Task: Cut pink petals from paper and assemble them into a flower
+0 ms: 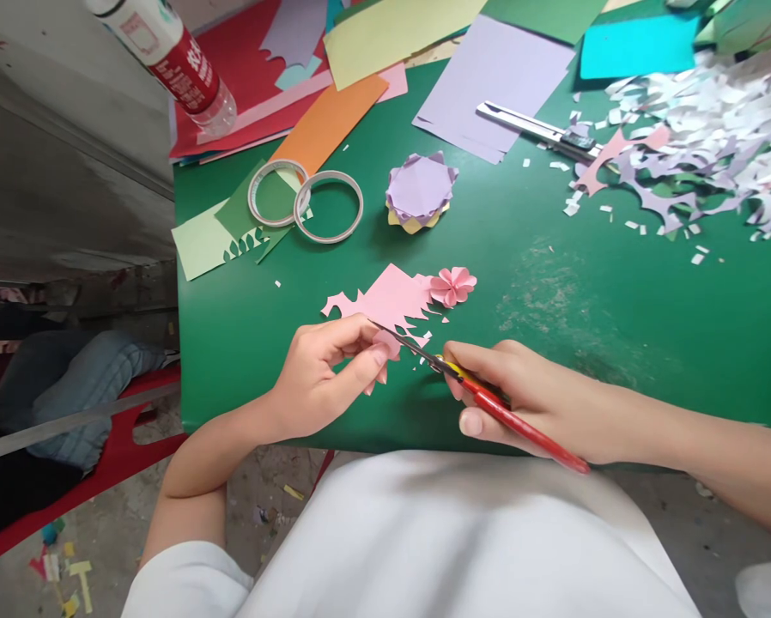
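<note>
My left hand (pixel 327 373) pinches a small pink paper piece (pixel 386 344) between thumb and fingers, over the near part of the green table. In my right hand (pixel 520 395) is a pair of scissors (pixel 488 402) with red and yellow on the handles, its blades pointing left and reaching the pink piece. Just beyond lies a cut-up pink paper sheet (pixel 389 293) with ragged edges. A pink paper flower (pixel 452 287) sits at its right end. Farther back stands a layered purple and yellow paper piece (pixel 422 189).
Two tape rolls (pixel 329 207) overlap green paper (pixel 196 243) at the left. A bottle (pixel 189 73) stands on red sheets. Purple sheets (pixel 488 69) and a box cutter (pixel 533 129) lie at the back. Paper scraps (pixel 713 129) pile up right. Someone's jeans (pixel 82 386) show at left.
</note>
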Demonstrator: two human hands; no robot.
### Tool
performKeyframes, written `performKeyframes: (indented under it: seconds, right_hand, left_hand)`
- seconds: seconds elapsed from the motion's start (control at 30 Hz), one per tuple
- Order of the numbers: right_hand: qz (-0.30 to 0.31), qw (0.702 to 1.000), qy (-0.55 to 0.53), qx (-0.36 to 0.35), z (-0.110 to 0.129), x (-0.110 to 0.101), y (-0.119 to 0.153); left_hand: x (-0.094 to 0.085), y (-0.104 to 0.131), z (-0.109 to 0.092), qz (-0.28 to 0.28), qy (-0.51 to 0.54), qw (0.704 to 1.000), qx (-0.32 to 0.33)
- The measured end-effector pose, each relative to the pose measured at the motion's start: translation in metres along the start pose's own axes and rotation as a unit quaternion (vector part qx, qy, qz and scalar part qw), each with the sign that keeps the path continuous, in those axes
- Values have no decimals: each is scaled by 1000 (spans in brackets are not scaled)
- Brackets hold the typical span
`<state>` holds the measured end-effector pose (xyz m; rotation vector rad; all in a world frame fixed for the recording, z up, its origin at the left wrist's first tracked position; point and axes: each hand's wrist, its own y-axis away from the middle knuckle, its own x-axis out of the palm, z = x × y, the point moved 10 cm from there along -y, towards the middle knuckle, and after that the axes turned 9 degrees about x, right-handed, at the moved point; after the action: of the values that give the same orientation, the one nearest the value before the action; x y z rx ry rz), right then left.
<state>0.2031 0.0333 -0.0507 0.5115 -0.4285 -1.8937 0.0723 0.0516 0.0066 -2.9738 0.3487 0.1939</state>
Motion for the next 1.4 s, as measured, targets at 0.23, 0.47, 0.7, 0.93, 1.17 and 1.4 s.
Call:
performKeyframes:
  seconds: [0.23, 0.47, 0.7, 0.93, 1.17, 1.4]
  right_hand:
    - [31, 999, -2, -12, -6, 7, 4]
    - [49, 999, -11, 2, -7, 10, 5]
    - [31, 999, 12, 28, -3, 8, 3]
    - [8, 1000, 23, 5, -2, 5, 2]
    - [-1, 1000, 30, 8, -3, 5, -1]
    - [-5, 1000, 18, 15, 2, 3, -2]
  left_hand:
    - [1, 2, 0, 4, 5, 1000, 3]
    - [4, 4, 6, 6, 28, 999, -26]
    - [8, 6, 16, -12, 70, 993, -90]
    - [10, 8, 20, -12, 97, 988, -122]
    - [12, 11, 25, -10, 111, 982, -149]
    - [10, 11, 24, -9, 107, 985, -133]
